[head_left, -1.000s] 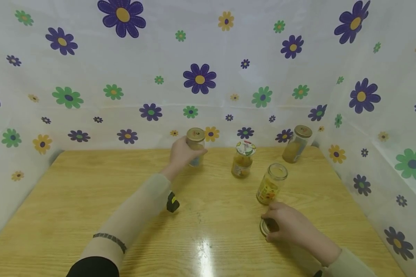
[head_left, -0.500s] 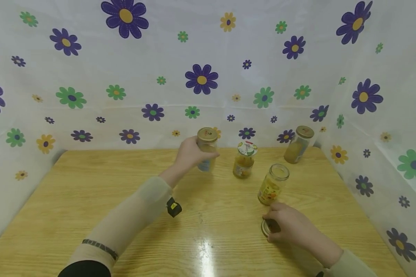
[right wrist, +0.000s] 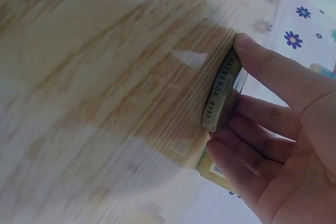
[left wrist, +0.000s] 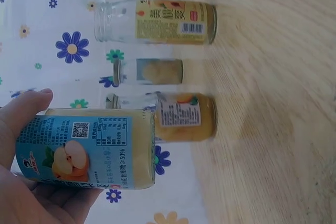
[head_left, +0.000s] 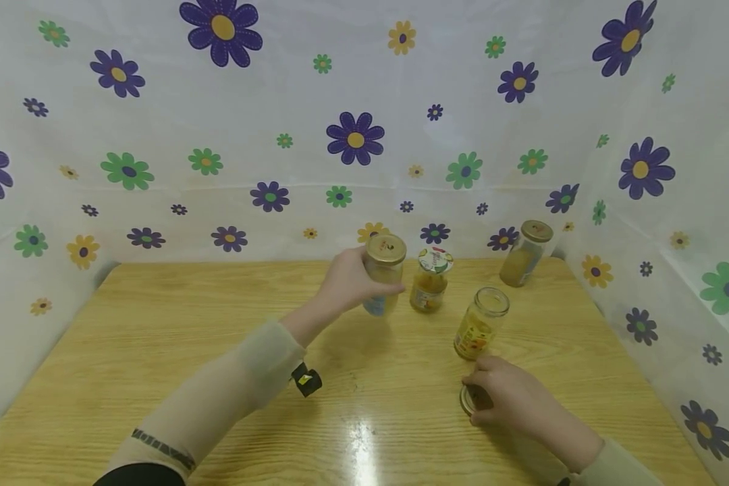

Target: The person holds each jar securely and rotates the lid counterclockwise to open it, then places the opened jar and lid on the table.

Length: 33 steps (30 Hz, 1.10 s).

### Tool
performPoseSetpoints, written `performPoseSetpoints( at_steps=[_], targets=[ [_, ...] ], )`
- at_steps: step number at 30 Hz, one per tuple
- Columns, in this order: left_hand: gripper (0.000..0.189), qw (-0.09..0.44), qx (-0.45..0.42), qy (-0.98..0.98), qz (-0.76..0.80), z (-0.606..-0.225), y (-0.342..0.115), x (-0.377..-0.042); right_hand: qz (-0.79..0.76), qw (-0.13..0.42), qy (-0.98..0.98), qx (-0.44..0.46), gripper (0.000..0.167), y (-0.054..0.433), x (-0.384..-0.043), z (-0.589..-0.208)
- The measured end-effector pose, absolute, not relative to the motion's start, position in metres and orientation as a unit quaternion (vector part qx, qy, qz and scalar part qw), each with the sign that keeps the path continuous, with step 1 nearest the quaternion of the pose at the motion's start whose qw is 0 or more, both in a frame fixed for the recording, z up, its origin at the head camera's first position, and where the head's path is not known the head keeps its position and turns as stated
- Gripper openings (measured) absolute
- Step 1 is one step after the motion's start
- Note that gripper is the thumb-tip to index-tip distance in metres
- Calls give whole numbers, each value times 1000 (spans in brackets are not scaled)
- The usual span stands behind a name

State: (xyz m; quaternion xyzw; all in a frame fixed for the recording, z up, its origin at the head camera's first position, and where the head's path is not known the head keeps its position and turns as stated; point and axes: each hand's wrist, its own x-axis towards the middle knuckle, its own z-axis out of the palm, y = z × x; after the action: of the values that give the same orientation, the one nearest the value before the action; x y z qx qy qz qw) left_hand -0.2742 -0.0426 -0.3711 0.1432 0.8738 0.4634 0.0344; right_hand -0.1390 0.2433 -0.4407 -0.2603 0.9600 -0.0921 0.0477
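Note:
My left hand (head_left: 349, 283) grips a capped glass jar (head_left: 384, 275) with a gold lid, over the back middle of the table. In the left wrist view, fruit pictures show on the jar's blue label (left wrist: 68, 150), with the thumb and fingers wrapped round it. My right hand (head_left: 513, 398) pinches a round metal jar lid (right wrist: 223, 90) by its edge, low over the tabletop at front right. Just behind that hand stands an uncapped glass jar (head_left: 475, 334) with a yellow label and pale yellow contents low inside.
A shorter jar (head_left: 428, 290) with a patterned white lid stands just right of the held jar. Another gold-lidded jar (head_left: 522, 255) is at the back right corner. A flowered cloth (head_left: 304, 121) hangs behind and beside the wooden table (head_left: 188, 324).
My left hand has carried the gold-lidded jar rightward and a little nearer, close to the shorter jar. The right hand and its lid stay practically in place.

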Motion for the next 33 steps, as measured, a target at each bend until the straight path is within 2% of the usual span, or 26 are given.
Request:
performPoseSetpoints(
  at_steps=[13, 20, 28, 33],
  targets=[
    [68, 44, 203, 853, 479, -367, -32, -252, -56, 27, 958, -279, 51, 243, -134, -438],
    [71, 56, 213, 849, 481, -371, -31, -243, -42, 0, 955, -295, 53, 244, -132, -440],
    [65, 69, 211, 848, 482, -377, -36, -233, -62, 5, 952, -301, 58, 246, -130, -439],
    [65, 76, 206, 851, 477, -385, -39, -230, -55, -28, 950, -307, 55, 243, -128, -431]
  ],
)
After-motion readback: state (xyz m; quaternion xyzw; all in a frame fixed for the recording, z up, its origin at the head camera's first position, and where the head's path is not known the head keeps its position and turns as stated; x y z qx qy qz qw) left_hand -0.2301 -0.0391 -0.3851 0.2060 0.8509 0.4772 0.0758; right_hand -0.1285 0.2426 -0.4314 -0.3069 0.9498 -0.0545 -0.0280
